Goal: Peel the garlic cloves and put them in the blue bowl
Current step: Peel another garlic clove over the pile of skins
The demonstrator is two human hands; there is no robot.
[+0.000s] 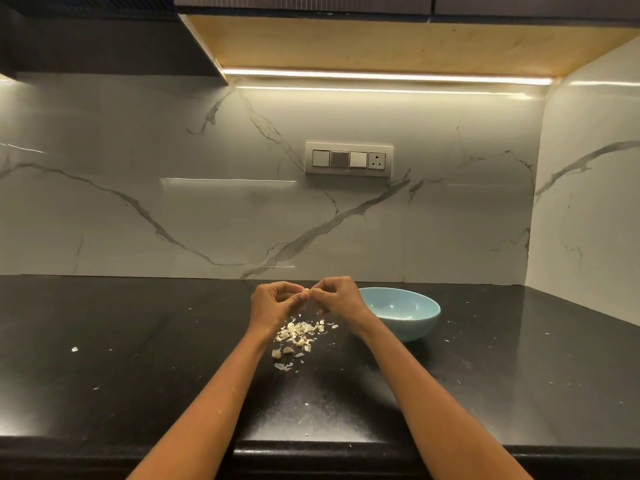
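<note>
Kitchen corner, black counter, marble-look walls, under-cabinet light.

We see a glossy black countertop (pixel 138 341) filling the lower half of the frame, its rounded front edge along the bottom. Behind it we have a white backsplash (pixel 207 202) with grey veins across the middle, meeting a matching side wall (pixel 588 202) at right. Center frame we note a switch plate (pixel 349 159) with three rocker switches and one socket. Up top we get the wood-toned underside of an upper cabinet (pixel 381 43), with a warm LED strip (pixel 381 77) glowing along its back edge and reflecting on the wall. A dark cabinet block (pixel 86 39) sits upper left.
</note>
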